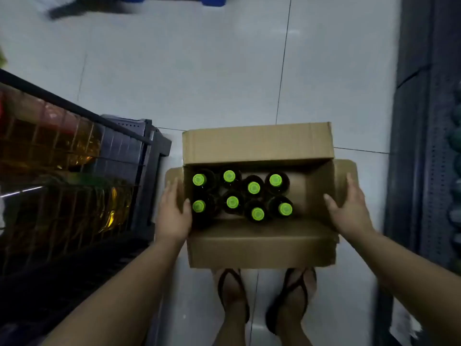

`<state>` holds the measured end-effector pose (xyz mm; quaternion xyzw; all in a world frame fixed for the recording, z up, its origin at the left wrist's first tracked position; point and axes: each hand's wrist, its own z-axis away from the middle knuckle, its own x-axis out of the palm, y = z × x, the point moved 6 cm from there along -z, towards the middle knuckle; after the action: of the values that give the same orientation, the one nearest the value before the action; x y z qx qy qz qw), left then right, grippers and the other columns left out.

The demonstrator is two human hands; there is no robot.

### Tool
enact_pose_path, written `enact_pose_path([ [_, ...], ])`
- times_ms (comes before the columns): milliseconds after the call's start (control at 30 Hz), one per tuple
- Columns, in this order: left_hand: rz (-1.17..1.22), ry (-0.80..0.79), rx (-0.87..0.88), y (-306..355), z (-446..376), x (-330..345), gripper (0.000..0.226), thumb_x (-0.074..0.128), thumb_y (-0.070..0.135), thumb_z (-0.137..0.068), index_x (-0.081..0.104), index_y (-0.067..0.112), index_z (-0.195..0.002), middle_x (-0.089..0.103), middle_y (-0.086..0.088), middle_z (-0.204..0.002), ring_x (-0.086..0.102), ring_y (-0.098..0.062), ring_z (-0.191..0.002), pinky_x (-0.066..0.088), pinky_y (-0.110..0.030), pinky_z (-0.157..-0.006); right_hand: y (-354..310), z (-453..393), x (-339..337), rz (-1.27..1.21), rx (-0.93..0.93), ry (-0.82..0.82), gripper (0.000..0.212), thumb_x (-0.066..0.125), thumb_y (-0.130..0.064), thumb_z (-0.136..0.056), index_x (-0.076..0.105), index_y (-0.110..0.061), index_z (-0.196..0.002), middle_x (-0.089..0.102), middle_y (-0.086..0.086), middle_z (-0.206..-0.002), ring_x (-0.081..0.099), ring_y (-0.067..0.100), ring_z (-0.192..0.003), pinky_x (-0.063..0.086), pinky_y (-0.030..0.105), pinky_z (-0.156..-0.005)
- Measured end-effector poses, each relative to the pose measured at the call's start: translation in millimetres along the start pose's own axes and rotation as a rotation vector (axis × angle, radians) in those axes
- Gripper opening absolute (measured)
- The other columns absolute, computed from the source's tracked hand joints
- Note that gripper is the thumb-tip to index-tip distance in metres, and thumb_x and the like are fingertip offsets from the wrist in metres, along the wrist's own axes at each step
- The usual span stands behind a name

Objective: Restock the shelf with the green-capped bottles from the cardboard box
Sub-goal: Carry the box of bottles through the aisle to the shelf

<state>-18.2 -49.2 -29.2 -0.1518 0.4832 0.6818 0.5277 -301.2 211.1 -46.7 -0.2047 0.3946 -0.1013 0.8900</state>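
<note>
An open cardboard box point(259, 243) is in front of me above the tiled floor, its flaps folded outward. Inside stand several dark bottles with bright green caps point(232, 202) in two rows, filling the left part of the box. My left hand point(173, 213) grips the box's left wall, thumb over the rim and fingers on the side flap. My right hand point(349, 211) grips the right wall the same way, thumb inside and fingers on the right flap. The right part of the box interior is bare cardboard.
A dark wire shelf point(74, 156) with amber bottles stands at the left, a dark plastic crate point(152, 151) beside it. Another dark shelf unit point(429, 146) runs along the right edge. My feet in sandals point(234, 295) are below the box.
</note>
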Motion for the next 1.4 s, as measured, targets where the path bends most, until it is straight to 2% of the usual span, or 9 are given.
enact_pose_path([
  [133,0.064,-0.052,-0.033,-26.6,-24.7,29.3,0.061,0.045,0.029,-0.098,0.014,0.035,-0.15,0.026,0.002,-0.156,0.027,-0.016,-0.141,0.026,-0.039,-0.115,15.6,-31.0,23.9,-0.165,0.087,-0.029,0.072,0.051,-0.029,-0.094,0.005,-0.031,-0.149,0.029,0.011,-0.153,0.035,0.037,-0.136,0.034,0.053,-0.107],
  [367,0.208,-0.076,0.074,-48.6,-39.0,51.2,0.067,0.046,0.015,-0.098,0.009,0.034,-0.151,0.014,0.039,-0.139,0.024,0.019,-0.119,0.022,-0.019,-0.104,19.9,-36.0,38.0,-0.069,-0.064,0.026,0.057,0.046,-0.021,-0.097,0.017,-0.029,-0.146,0.05,0.014,-0.138,0.052,0.04,-0.118,0.045,0.047,-0.092],
  [500,0.147,-0.093,0.115,-49.8,-36.5,47.5,0.08,0.051,0.016,-0.095,-0.002,0.054,-0.143,0.016,0.04,-0.138,0.036,-0.002,-0.122,0.03,-0.025,-0.102,19.4,-31.8,35.5,0.057,-0.187,-0.006,0.072,0.045,-0.015,-0.097,0.0,-0.039,-0.147,0.052,0.017,-0.135,0.061,0.04,-0.102,0.05,0.047,-0.082],
  [667,0.118,-0.054,0.145,-51.5,-33.3,42.7,0.085,0.052,0.016,-0.094,0.0,0.071,-0.131,0.044,0.005,-0.143,0.049,-0.017,-0.122,0.038,-0.031,-0.098,24.9,-35.8,31.4,0.078,-0.254,-0.011,0.085,0.049,-0.019,-0.096,-0.014,-0.06,-0.134,0.058,0.005,-0.111,0.058,0.02,-0.079,0.049,0.032,-0.075],
  [900,0.148,-0.082,0.119,-53.0,-36.8,45.3,0.085,0.054,0.014,-0.093,0.006,0.074,-0.128,0.055,-0.001,-0.133,0.062,-0.031,-0.107,0.046,-0.046,-0.095,29.4,-45.8,24.9,-0.08,-0.249,-0.084,0.078,0.049,-0.018,-0.096,-0.003,-0.059,-0.135,0.039,-0.017,-0.126,0.046,0.004,-0.106,0.041,0.023,-0.09],
  [1033,0.165,-0.094,0.125,-50.4,-36.9,47.2,0.084,0.052,0.015,-0.094,0.004,0.077,-0.125,0.048,0.001,-0.141,0.05,-0.018,-0.122,0.036,-0.035,-0.104,27.5,-42.9,24.3,-0.09,-0.257,-0.078,0.081,0.053,-0.019,-0.094,-0.003,-0.059,-0.136,0.042,-0.016,-0.131,0.049,0.008,-0.114,0.045,0.028,-0.092],
  [1133,0.161,-0.07,0.136,-53.6,-39.7,47.8,0.082,0.052,0.015,-0.094,0.006,0.073,-0.13,0.037,0.001,-0.151,0.038,-0.02,-0.137,0.03,-0.044,-0.114,26.7,-42.0,25.6,-0.077,-0.265,-0.038,0.081,0.054,-0.016,-0.094,-0.001,-0.055,-0.139,0.047,-0.004,-0.139,0.054,0.016,-0.116,0.047,0.031,-0.092],
  [1233,0.236,-0.033,0.152,-50.3,-40.5,47.7,0.078,0.051,0.009,-0.094,0.016,0.066,-0.134,0.027,0.014,-0.153,0.028,-0.012,-0.142,0.026,-0.042,-0.116,27.1,-40.5,24.4,-0.054,-0.279,-0.006,0.079,0.05,-0.012,-0.095,0.0,-0.052,-0.141,0.05,0.004,-0.138,0.052,0.008,-0.1,0.046,0.028,-0.086],
  [1400,0.31,-0.021,0.202,-40.5,-48.5,39.3,0.072,0.051,-0.002,-0.092,0.027,0.049,-0.137,0.03,0.049,-0.134,0.029,0.013,-0.134,0.026,-0.017,-0.111,17.9,-39.8,14.7,-0.081,-0.298,0.022,0.078,0.05,-0.008,-0.094,0.007,-0.047,-0.145,0.048,0.007,-0.139,0.049,0.004,-0.089,0.048,0.036,-0.089],
])
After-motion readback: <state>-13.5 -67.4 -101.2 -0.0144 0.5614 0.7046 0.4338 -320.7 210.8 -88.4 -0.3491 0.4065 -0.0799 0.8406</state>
